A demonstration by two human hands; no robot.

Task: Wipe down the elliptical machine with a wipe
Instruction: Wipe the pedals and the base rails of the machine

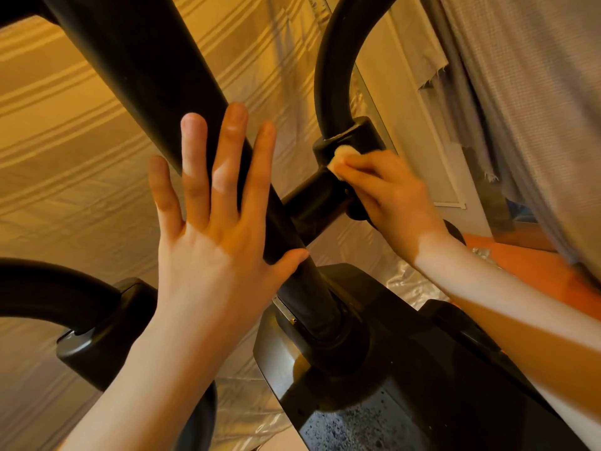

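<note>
Wipe (345, 156), soft, crumpled, pressed on smooth black joint (353, 138).

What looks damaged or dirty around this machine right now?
The gray curtain at upper right has a torn, frayed edge with loose threads. The machine's base cover is speckled with pale dust or grime at the bottom. The post and wipe look fine.

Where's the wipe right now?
In the head view, right of centre: the wipe is pinched under the right hand against the black joint collar where the curved handlebar meets the crossbar.
</note>
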